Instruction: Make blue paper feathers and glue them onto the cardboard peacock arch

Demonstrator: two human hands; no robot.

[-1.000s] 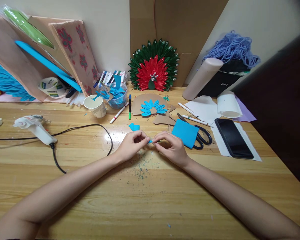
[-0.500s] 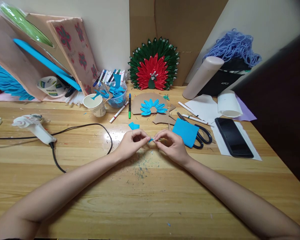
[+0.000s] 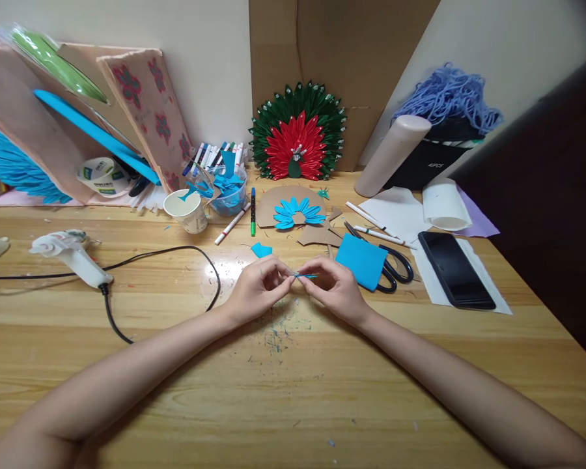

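At the centre of the frame the left hand and right hand meet fingertip to fingertip, both closed in a pinch on 1 small blue paper strip held just above the wooden table. The grip is thin, so the strip could likely crease crooked or slip out. The blue paper square and scissors lie just right of the right hand, where a nudge could shift them.
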